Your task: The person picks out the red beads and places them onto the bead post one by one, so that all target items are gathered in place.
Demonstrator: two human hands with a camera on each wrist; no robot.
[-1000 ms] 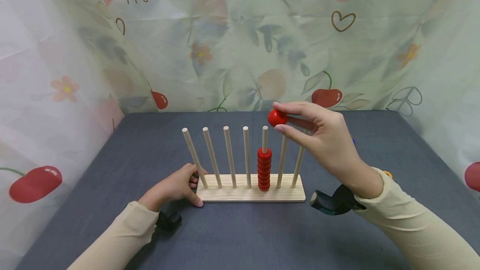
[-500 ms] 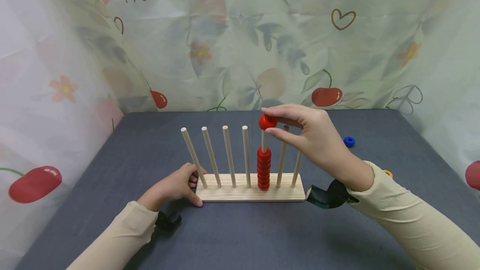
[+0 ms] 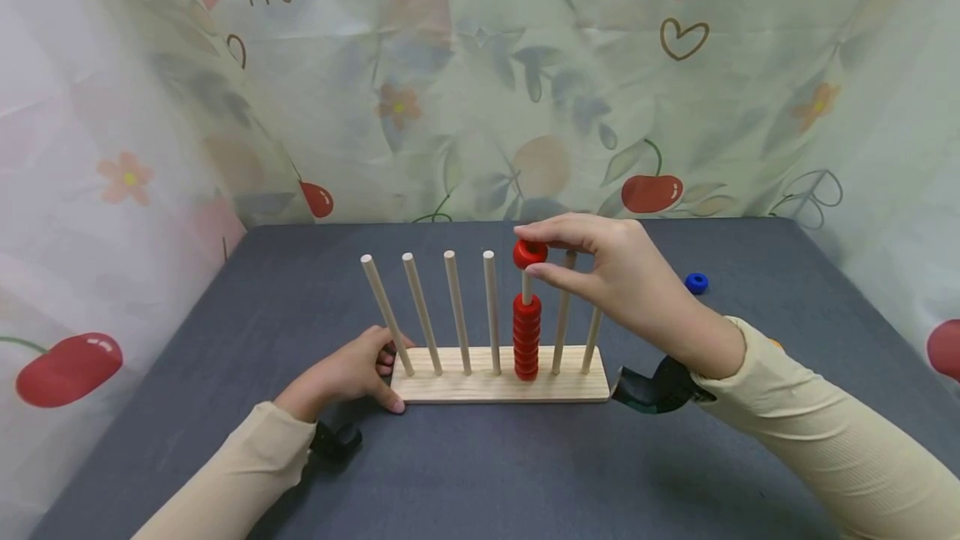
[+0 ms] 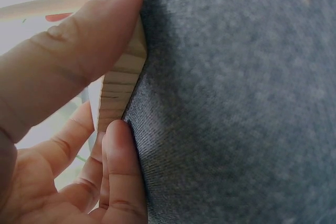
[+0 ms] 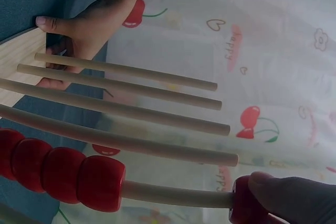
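Observation:
A wooden bead stand has a pale base (image 3: 450, 390) and several upright pegs. My left hand (image 3: 351, 370) grips the left end of the base; in the left wrist view the thumb lies over the wood, with fingertips (image 4: 119, 140) against its end. My right hand (image 3: 618, 265) pinches a red bead (image 3: 529, 254) at the top of the peg (image 5: 178, 194) third from the right. In the right wrist view that bead sits at the peg's tip, which it hides. Lower on the same peg is a stack of several red beads (image 3: 527, 338), apart from the held bead.
A blue bead (image 3: 696, 283) lies on the dark tabletop (image 3: 480, 473) to the right. Behind the right sleeve, a bit of an orange thing (image 3: 776, 344) shows. The other pegs (image 3: 459, 311) bear no beads. A printed cloth (image 3: 480, 90) surrounds the back and sides.
My right hand has moved left and slightly down, bringing the red bead from beside the peg onto its tip. The blue bead has come into sight. My left hand stays on the base.

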